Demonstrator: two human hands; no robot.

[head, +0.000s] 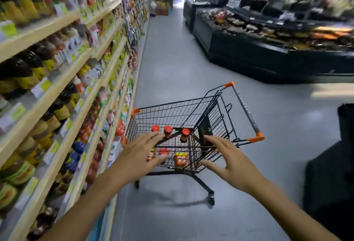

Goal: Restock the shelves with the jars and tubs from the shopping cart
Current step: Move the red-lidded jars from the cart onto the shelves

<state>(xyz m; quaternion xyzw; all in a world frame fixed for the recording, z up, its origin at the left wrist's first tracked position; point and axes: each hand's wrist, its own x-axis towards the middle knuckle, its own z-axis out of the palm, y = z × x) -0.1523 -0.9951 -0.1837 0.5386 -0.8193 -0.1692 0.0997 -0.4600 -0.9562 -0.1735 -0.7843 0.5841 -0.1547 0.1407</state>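
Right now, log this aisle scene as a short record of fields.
left hand: open, fingers spread, over the cart's near end
right hand: open, holds nothing, beside the cart's near end
cart: black wire, orange corners, stands beside the shelves
jars: red-lidded, several upright in the cart
shelves: on the person's left, stocked with bottles and jars

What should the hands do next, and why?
Probably the left hand should dip into the shopping cart and grip one red-lidded jar. Both hands are open and hold nothing; the right hand hovers at the cart's near edge. Several jars still sit inside, and the shelves to restock run along the left.
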